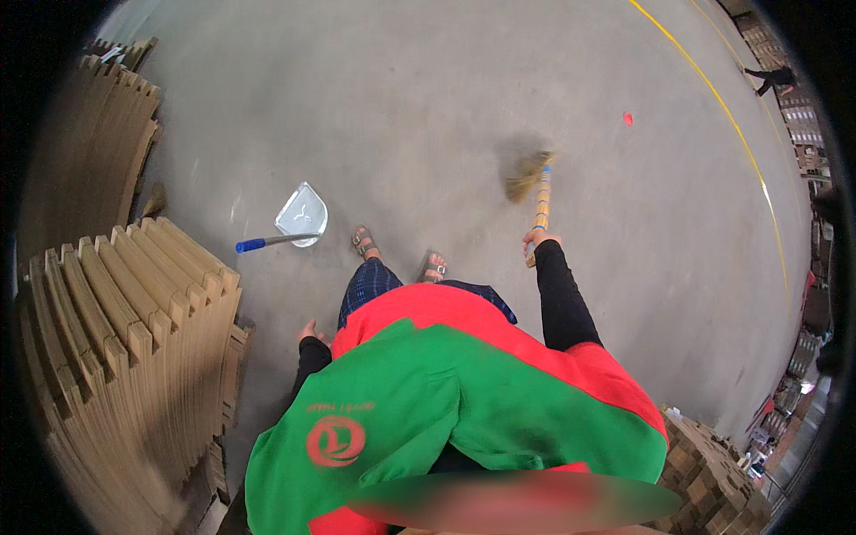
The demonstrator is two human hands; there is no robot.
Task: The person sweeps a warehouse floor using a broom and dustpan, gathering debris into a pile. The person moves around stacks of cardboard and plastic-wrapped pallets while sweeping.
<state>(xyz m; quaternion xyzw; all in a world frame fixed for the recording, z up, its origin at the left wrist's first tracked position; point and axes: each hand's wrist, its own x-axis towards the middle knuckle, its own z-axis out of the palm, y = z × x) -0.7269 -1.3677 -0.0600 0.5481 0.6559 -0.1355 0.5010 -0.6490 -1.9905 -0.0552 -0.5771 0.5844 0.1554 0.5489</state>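
Observation:
My right hand (538, 241) grips the yellow-and-blue handle of a short straw broom (533, 181), whose blurred bristles touch the grey concrete floor (428, 107) ahead of me. My left hand (310, 333) hangs at my side, fingers loosely apart, holding nothing. A metal dustpan (301, 214) with a blue-tipped handle lies on the floor to the left of my sandalled feet (399, 252). I wear a green and red vest over black sleeves.
Stacks of flattened cardboard (134, 321) stand close on my left, with more (98, 134) further back. Another cardboard pile (704, 473) sits at the lower right. A yellow floor line (740, 134) curves on the right, near a small red scrap (628, 118). A distant person (774, 80) bends over.

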